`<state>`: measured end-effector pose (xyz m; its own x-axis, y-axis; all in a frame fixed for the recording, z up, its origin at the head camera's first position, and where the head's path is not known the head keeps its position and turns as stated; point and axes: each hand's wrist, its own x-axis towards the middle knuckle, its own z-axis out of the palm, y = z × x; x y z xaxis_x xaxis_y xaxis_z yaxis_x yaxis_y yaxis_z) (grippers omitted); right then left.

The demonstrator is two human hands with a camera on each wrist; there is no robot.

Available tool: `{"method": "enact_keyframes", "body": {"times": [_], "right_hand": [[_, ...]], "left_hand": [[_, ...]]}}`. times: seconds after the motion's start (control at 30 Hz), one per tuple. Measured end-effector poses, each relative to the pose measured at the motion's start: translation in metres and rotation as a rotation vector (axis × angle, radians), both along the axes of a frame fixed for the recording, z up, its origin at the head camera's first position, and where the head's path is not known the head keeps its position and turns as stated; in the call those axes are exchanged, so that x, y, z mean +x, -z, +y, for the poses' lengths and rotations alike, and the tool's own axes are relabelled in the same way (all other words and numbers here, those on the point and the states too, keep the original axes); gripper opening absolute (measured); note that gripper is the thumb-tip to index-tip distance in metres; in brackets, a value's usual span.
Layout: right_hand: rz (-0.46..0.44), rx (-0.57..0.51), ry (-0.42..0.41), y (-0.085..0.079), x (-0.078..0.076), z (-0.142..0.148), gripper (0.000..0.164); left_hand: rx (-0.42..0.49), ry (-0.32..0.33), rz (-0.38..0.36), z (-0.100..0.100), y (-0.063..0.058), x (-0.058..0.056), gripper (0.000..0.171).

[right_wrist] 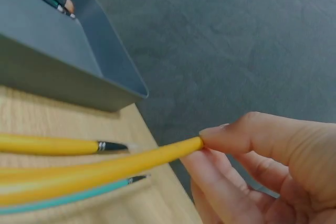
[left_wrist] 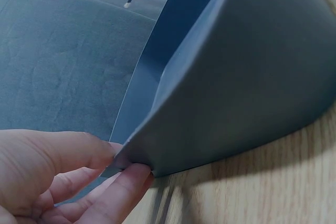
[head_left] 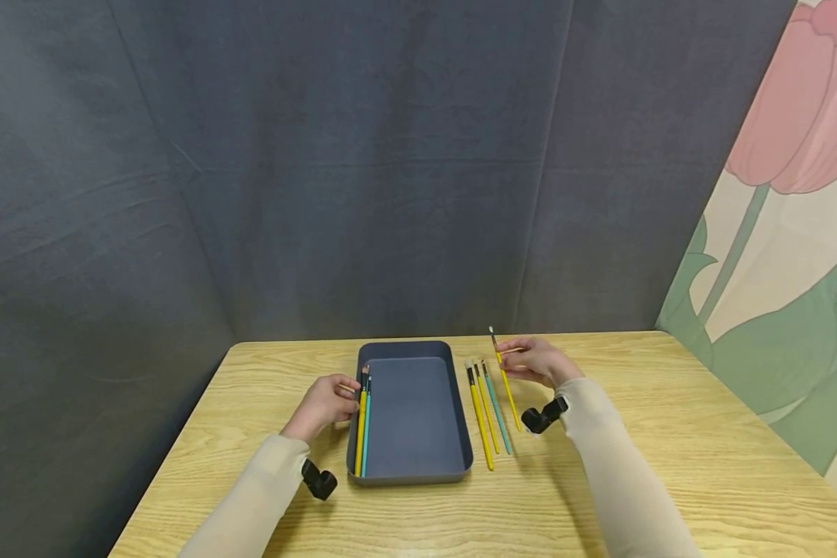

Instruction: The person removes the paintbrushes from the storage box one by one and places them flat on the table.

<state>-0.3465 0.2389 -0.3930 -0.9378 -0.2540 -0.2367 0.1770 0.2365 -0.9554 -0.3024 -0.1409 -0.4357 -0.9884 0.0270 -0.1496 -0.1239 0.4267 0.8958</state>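
My left hand [head_left: 331, 401] pinches the left rim of a dark grey tray [head_left: 415, 418]; the left wrist view shows thumb and fingers [left_wrist: 131, 182] on either side of the tray wall [left_wrist: 226, 87]. Inside the tray, along its left wall, lie a yellow paintbrush [head_left: 360, 434] and a teal paintbrush [head_left: 366, 434]. To the right of the tray, my right hand [head_left: 535, 361] holds a slim yellow paintbrush [head_left: 508, 387] between thumb and fingers near its bristle end, tip pointing away. In the right wrist view its handle [right_wrist: 105, 170] crosses above the brushes on the table.
Between the tray and my right hand, a thick yellow paintbrush [head_left: 481, 422], a thinner yellow one [head_left: 489, 411] and a teal one [head_left: 497, 411] lie side by side on the wooden table [head_left: 642, 411]. A dark curtain [head_left: 390, 194] hangs behind the table's far edge.
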Motion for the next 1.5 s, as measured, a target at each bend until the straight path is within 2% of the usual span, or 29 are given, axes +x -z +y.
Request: {"method": "enact_keyframes", "body": {"times": [0.17, 0.4, 0.67, 0.83, 0.93, 1.03, 1.27, 1.5], "right_hand": [[-0.021, -0.004, 0.001, 0.01, 0.002, 0.003, 0.046], [-0.075, 0.011, 0.053, 0.029, 0.001, 0.004, 0.042], [-0.089, 0.069, 0.035, 0.044, 0.005, 0.001, 0.042], [-0.085, 0.087, 0.037, 0.046, 0.005, -0.001, 0.039], [-0.069, 0.054, -0.01, 0.048, 0.003, 0.002, 0.034], [-0.066, 0.049, -0.021, 0.048, 0.002, 0.003, 0.031], [-0.076, 0.138, 0.079, 0.047, 0.001, -0.004, 0.035], [-0.058, 0.189, 0.093, 0.047, 0.0, -0.007, 0.033]], "left_hand": [[-0.004, -0.003, -0.002, 0.0, -0.001, 0.0, 0.033], [-0.002, -0.003, -0.01, -0.001, -0.001, 0.001, 0.034], [0.01, 0.005, -0.015, -0.001, -0.001, 0.002, 0.034], [0.012, 0.005, -0.015, 0.0, -0.002, 0.002, 0.034], [0.014, 0.004, -0.014, 0.0, -0.002, 0.002, 0.033], [0.012, 0.004, -0.012, 0.0, -0.002, 0.002, 0.033], [0.015, 0.003, -0.009, -0.001, -0.002, 0.002, 0.033], [0.024, 0.002, -0.012, -0.002, -0.002, 0.001, 0.033]]}}
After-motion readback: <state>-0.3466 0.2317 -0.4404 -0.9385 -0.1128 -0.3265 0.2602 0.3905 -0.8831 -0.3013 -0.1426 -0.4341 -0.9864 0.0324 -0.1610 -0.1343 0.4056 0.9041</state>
